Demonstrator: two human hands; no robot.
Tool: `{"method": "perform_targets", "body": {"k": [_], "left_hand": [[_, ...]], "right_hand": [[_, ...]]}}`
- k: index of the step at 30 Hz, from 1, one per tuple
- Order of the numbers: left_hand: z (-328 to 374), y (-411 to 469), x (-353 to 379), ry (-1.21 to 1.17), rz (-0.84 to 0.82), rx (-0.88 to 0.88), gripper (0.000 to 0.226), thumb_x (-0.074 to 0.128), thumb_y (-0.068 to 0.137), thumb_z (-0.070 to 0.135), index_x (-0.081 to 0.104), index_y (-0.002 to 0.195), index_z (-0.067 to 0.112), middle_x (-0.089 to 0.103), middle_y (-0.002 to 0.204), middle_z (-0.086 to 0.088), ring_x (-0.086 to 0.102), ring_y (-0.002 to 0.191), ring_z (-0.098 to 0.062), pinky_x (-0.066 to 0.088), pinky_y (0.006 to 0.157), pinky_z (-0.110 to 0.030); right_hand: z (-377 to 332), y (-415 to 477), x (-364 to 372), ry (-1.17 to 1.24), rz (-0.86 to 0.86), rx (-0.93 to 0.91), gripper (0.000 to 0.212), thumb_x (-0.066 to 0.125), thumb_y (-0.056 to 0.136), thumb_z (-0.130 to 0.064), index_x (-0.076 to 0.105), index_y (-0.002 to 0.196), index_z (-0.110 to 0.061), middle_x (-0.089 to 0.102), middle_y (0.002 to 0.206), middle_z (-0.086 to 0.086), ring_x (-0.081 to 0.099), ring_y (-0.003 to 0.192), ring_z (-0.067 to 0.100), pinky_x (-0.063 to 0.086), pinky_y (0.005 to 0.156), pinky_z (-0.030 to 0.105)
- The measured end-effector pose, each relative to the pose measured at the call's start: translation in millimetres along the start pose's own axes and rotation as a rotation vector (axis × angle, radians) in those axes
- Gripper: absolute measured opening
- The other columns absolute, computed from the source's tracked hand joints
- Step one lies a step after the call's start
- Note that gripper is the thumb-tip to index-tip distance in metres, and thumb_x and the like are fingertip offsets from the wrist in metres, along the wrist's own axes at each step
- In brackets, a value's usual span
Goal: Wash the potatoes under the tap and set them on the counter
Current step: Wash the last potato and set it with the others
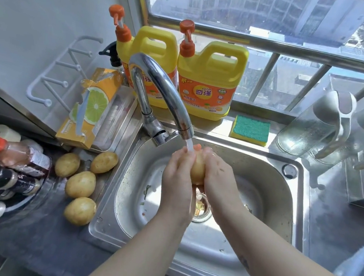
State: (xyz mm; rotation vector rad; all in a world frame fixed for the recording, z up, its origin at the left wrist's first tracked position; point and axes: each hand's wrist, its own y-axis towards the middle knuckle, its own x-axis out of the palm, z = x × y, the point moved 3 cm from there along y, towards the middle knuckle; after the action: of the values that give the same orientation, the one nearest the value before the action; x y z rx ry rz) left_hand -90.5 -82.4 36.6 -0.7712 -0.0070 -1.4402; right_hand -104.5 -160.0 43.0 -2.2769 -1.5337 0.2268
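Mostly covered: potato (198,171) (strip shows).

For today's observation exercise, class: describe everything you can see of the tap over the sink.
The tap is shiny, chrome-looking metal: an upright stem at the back left of the sink, a tall arched spout curving forward and down, and a small lever near its base. It is running; a thin stream of water falls from the nozzle onto the potato held between the left hand and right hand. Neither hand touches the tap.
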Motion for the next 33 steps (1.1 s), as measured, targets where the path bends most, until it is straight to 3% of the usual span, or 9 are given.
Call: {"method": "perform_targets", "body": {"k": [3,5,9,12,17,22,26,29,33], "left_hand": [[0.6,3.6,7.0,-0.144,0.108,-0.123,0.015,0.055,0.097,0.012,0.069,0.096,0.007,0.071,0.096,-0.009,0.071,0.086,-0.019,0.058,0.077,-0.030],[1.4,7.1,7.3,-0.214,0.141,-0.227,0.018,0.054,0.097,0.018,0.068,0.091,0.008,0.070,0.092,-0.010,0.070,0.084,-0.022,0.058,0.079,-0.034],[7.2,10.4,7.8,-0.263,0.099,-0.400,0.032,0.049,0.101,0.026,0.059,0.119,0.001,0.068,0.109,-0.015,0.069,0.098,-0.028,0.060,0.077,-0.035],[12.3,-1.8,10.9,-0.198,0.130,-0.343,0.047,0.045,0.105,0.037,0.055,0.129,-0.001,0.066,0.123,-0.022,0.068,0.110,-0.031,0.059,0.085,-0.039],[17.8,-4.1,5.2,-0.181,0.038,-0.232,0.036,0.045,0.105,0.020,0.051,0.137,0.002,0.063,0.130,-0.025,0.065,0.116,-0.031,0.059,0.088,-0.039],[26.1,7.5,5.9,-0.242,0.046,-0.319,0.026,0.050,0.100,0.021,0.061,0.118,0.005,0.064,0.108,-0.017,0.065,0.084,-0.023,0.057,0.065,-0.030],[19.9,6.5,10.4,-0.275,0.122,-0.324,0.029,0.046,0.097,0.031,0.065,0.102,0.008,0.067,0.091,-0.011,0.068,0.078,-0.024,0.057,0.054,-0.028],[13.4,2.0,7.2,-0.071,0.184,-0.179,0.032,0.051,0.096,0.035,0.069,0.102,0.010,0.075,0.086,-0.006,0.074,0.078,-0.021,0.059,0.068,-0.032],[14.7,-1.8,1.0,0.268,0.132,0.179,0.017,0.051,0.097,0.043,0.059,0.107,0.032,0.068,0.109,-0.007,0.068,0.096,-0.010,0.053,0.079,-0.023]], "right_hand": [[1.1,-1.0,-1.7,-0.100,0.011,-0.151,0.027,0.049,0.105,-0.032,0.073,0.095,-0.026,0.075,0.087,-0.010,0.069,0.086,0.004,0.054,0.081,0.027],[-2.4,-3.7,-2.8,-0.141,-0.009,-0.248,0.021,0.053,0.102,-0.037,0.072,0.097,-0.029,0.073,0.089,-0.012,0.066,0.086,0.001,0.050,0.079,0.019],[-7.6,-3.1,-7.6,-0.209,0.003,-0.388,0.019,0.060,0.090,-0.048,0.069,0.097,-0.032,0.071,0.094,-0.008,0.065,0.090,0.006,0.050,0.081,0.020],[-4.6,-0.5,-8.1,-0.237,0.009,-0.367,0.024,0.062,0.085,-0.058,0.066,0.101,-0.040,0.069,0.098,-0.013,0.064,0.091,0.003,0.050,0.081,0.020],[-10.4,1.4,-8.2,-0.396,-0.054,-0.355,0.053,0.078,0.085,-0.034,0.060,0.134,-0.028,0.066,0.120,-0.010,0.062,0.104,0.003,0.047,0.086,0.012],[-13.1,-0.4,-11.8,-0.568,-0.096,-0.435,0.065,0.084,0.079,-0.026,0.057,0.137,-0.030,0.061,0.119,-0.018,0.057,0.117,0.008,0.042,0.099,0.015],[-17.0,-2.7,5.6,-0.427,-0.144,-0.372,0.039,0.070,0.092,-0.028,0.054,0.125,-0.040,0.060,0.118,-0.018,0.057,0.114,0.007,0.045,0.094,0.018],[-21.5,-6.2,16.7,-0.257,-0.036,-0.288,0.031,0.068,0.093,-0.025,0.059,0.122,-0.032,0.068,0.112,-0.009,0.064,0.103,0.007,0.050,0.091,0.023],[-14.1,6.5,25.3,0.280,0.049,0.164,0.019,0.076,0.079,-0.014,0.070,0.097,-0.010,0.070,0.092,0.011,0.066,0.086,0.028,0.055,0.088,0.038]]}}
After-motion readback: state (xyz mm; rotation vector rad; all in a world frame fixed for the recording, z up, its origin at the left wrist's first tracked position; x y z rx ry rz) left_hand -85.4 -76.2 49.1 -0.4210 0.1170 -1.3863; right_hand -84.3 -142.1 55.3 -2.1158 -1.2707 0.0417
